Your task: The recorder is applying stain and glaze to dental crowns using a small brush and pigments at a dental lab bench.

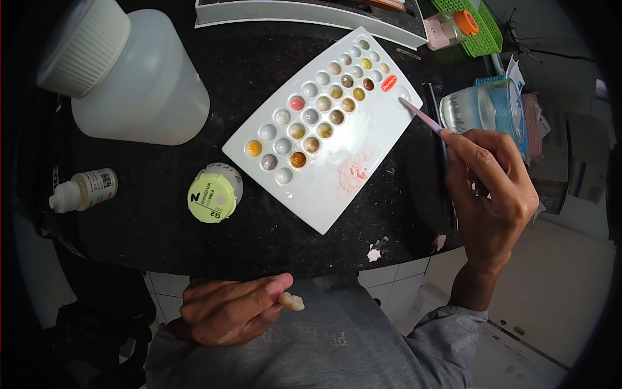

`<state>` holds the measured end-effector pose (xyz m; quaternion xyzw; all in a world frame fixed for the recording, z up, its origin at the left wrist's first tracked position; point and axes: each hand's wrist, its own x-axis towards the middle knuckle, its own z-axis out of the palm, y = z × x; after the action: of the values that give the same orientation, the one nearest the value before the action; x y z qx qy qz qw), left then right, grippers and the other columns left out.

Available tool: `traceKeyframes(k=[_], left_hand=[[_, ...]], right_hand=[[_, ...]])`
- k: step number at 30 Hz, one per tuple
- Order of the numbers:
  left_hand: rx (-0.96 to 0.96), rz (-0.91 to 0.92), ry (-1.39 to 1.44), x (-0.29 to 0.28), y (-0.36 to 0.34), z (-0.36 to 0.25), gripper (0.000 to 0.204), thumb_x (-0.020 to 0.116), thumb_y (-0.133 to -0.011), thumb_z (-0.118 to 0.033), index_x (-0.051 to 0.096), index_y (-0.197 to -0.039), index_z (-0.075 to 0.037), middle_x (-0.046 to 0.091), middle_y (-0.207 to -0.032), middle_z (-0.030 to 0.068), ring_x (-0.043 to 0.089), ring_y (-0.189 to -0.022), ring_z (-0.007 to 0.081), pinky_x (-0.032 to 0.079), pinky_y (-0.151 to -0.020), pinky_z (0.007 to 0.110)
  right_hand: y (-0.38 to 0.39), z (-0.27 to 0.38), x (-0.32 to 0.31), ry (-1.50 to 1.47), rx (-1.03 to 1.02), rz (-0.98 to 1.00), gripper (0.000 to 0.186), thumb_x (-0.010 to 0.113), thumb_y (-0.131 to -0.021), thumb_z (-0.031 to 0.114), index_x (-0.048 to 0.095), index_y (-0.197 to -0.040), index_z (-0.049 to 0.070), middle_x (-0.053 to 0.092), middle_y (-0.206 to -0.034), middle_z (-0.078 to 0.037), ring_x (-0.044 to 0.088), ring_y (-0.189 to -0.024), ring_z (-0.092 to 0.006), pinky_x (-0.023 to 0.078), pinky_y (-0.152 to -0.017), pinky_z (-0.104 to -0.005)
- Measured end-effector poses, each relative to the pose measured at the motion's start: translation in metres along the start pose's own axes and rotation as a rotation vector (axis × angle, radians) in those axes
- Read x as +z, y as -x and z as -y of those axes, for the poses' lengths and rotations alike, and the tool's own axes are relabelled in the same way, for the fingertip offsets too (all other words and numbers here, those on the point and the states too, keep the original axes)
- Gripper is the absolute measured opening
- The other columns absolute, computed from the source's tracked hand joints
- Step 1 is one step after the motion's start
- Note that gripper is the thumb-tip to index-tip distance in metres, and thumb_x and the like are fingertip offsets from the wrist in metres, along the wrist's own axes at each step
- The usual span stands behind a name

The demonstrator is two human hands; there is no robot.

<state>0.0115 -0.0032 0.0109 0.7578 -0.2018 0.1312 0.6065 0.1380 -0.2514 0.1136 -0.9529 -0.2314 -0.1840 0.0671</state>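
Nearest, at six o'clock below the desk's edge, the left hand (227,311) pinches a small cream tooth-shaped ceramic piece (291,301) between thumb and fingertips, held over the lap. It looks light, hard and brittle, and probably slick where glazed; a fingertip grip on its sides seems the safest hold, since a drop to the floor could chip it.

At three o'clock the right hand (495,194) has its fingers pressed together on a thin pink-handled brush (421,115), pen-fashion, the tip touching the right corner of the white plastic palette with rows of round wells (337,201). A pink smear (353,174) lies on the palette's flat part.

On the black stone desk (162,233), a small jar with a lime-green lid (212,196) stands at nine o'clock of the palette, a little dropper bottle (83,190) farther left. Open room lies between jar and desk edge. Far off, a large translucent white jug (129,71) stands at eleven o'clock, and a clear water cup (483,110) at two o'clock, close beside the brush hand.
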Motion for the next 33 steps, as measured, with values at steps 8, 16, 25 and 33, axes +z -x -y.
traceKeyframes(k=[8,16,25,33], left_hand=[[0.014,0.031,-0.026,-0.002,0.0,0.001,0.033,0.072,-0.075,0.0,0.061,-0.105,0.004,0.07,-0.093,0.0146,0.071,-0.079,0.0196,0.059,-0.06,0.022],[0.023,0.064,-0.017,-0.006,0.001,0.002,0.035,0.072,-0.073,0.001,0.06,-0.105,0.004,0.07,-0.095,0.0159,0.071,-0.081,0.0198,0.059,-0.061,0.021],[0.022,0.058,-0.014,-0.004,-0.001,0.003,0.037,0.072,-0.072,0.003,0.06,-0.106,0.004,0.07,-0.094,0.016,0.071,-0.08,0.0202,0.059,-0.062,0.022],[0.006,0.092,-0.011,-0.007,-0.001,0.003,0.033,0.072,-0.074,0.001,0.061,-0.105,0.004,0.07,-0.093,0.0154,0.071,-0.078,0.0197,0.06,-0.062,0.023]], right_hand=[[-0.003,-0.001,-0.001,-0.03,0.003,0.021,0.026,0.072,-0.066,-0.006,0.071,-0.089,0.006,0.061,-0.077,-0.006,0.062,-0.063,-0.0136,0.05,-0.055,-0.0243],[-0.003,0.002,-0.003,-0.043,0.011,0.032,0.026,0.072,-0.066,-0.007,0.071,-0.089,0.005,0.061,-0.077,-0.006,0.061,-0.062,-0.0131,0.049,-0.054,-0.0243],[-0.008,0.004,0.0,-0.077,0.01,-0.049,0.027,0.071,-0.067,-0.007,0.071,-0.09,0.006,0.061,-0.078,-0.006,0.061,-0.062,-0.0132,0.049,-0.054,-0.0239],[-0.028,0.008,-0.001,-0.057,-0.02,0.082,0.024,0.068,-0.072,-0.007,0.073,-0.091,0.006,0.063,-0.081,-0.005,0.062,-0.069,-0.0117,0.051,-0.056,-0.023]])
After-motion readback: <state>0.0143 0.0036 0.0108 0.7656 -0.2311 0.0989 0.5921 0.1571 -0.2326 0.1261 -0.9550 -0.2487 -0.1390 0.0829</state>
